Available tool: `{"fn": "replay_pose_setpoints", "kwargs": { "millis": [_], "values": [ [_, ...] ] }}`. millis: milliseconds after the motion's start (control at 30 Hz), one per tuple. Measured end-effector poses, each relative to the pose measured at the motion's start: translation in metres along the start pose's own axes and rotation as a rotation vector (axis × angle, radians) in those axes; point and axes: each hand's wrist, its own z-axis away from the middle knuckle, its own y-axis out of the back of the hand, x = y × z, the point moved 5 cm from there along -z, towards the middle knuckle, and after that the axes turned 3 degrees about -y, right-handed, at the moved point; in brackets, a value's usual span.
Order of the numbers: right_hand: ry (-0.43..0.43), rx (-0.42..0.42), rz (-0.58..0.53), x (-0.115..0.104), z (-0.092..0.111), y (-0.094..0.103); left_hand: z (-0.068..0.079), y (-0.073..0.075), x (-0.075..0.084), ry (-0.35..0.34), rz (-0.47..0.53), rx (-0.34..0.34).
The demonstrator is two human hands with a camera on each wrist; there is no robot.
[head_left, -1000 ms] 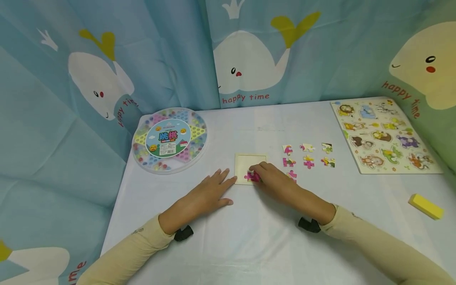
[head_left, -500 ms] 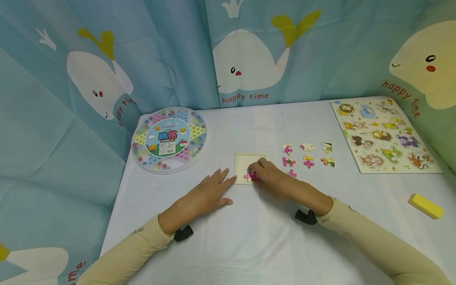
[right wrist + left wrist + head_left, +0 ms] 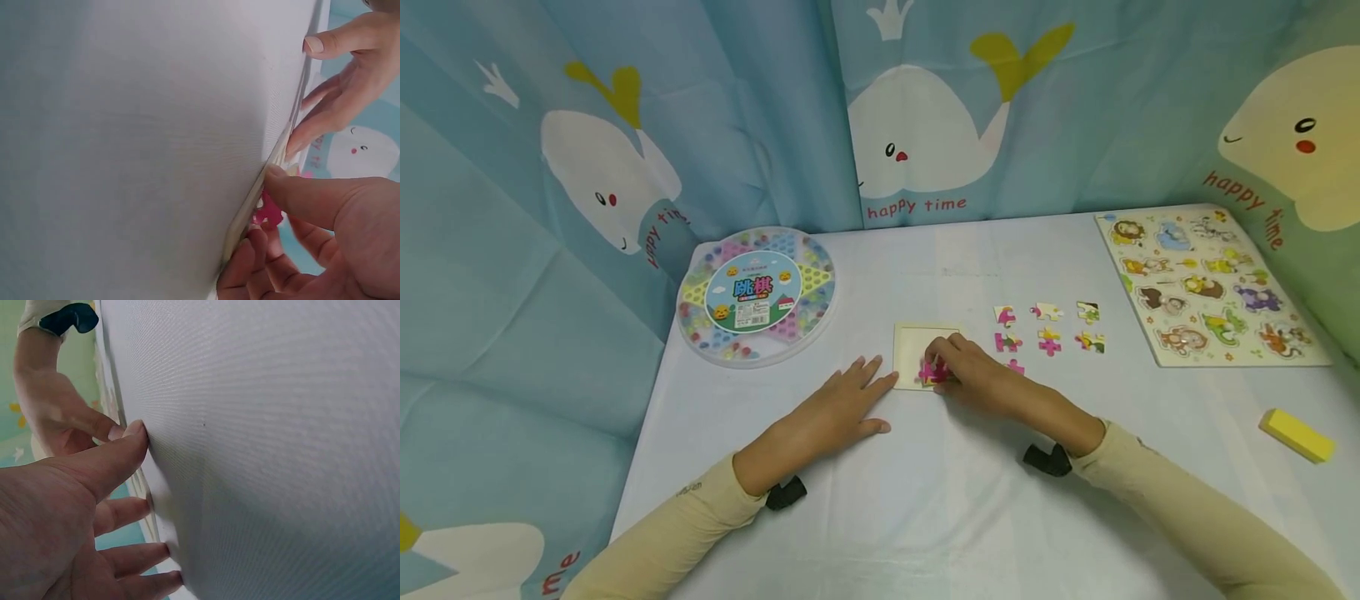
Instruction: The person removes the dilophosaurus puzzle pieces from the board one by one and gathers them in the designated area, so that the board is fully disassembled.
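A small square wooden puzzle tray (image 3: 912,343) lies on the white table in the middle of the head view. Over its lower right part, my right hand (image 3: 972,373) pinches a pink puzzle piece (image 3: 932,372) between thumb and curled fingers. Seen from the right wrist, the pink puzzle piece (image 3: 270,211) stands tilted up among the fingers, close over the tray. My left hand (image 3: 842,404) rests flat on the table with spread fingers, one fingertip right at the tray's left rim. In the left wrist view the left hand's thumb (image 3: 119,459) is straight.
Several loose puzzle pieces (image 3: 1049,341) lie in rows right of the tray. A round Chinese checkers box (image 3: 820,327) stands at the back left, an animal puzzle board (image 3: 1176,310) at the back right. A yellow block (image 3: 1297,435) lies far right. A whale-print curtain (image 3: 805,100) hangs behind.
The pink puzzle piece, lying low in the tray before, now tilts up in my right hand's fingers. The right hand has shifted slightly left; the left hand stays put.
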Motion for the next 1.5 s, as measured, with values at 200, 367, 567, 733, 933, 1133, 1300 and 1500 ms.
{"fn": "replay_pose_setpoints", "kwargs": {
  "millis": [200, 367, 567, 733, 933, 1133, 1300, 1500],
  "values": [
    [0.036, 0.07, 0.017, -0.001, 0.005, 0.003, 0.001, -0.001, 0.001, 0.004, 0.016, -0.001],
    [0.039, 0.071, -0.01, -0.002, 0.007, 0.006, 0.002, -0.001, 0.0, 0.006, 0.027, 0.005],
    [-0.055, 0.028, -0.128, 0.005, 0.012, 0.02, 0.002, -0.003, -0.001, 0.008, 0.023, 0.003],
    [-0.143, 0.029, -0.157, 0.02, 0.025, 0.042, 0.002, -0.004, -0.002, 0.013, 0.028, -0.002],
    [-0.212, 0.014, -0.112, 0.053, 0.052, 0.071, 0.003, -0.003, -0.002, 0.003, 0.023, 0.004],
    [-0.25, -0.023, -0.134, 0.091, 0.08, 0.093, 0.004, -0.003, -0.002, 0.0, 0.032, 0.009],
    [-0.276, -0.088, -0.307, 0.112, 0.095, 0.092, 0.004, -0.002, -0.001, -0.006, 0.027, 0.012],
    [-0.275, -0.075, -0.265, 0.119, 0.1, 0.085, 0.003, -0.001, 0.0, -0.012, 0.022, 0.012]
  ]
}}
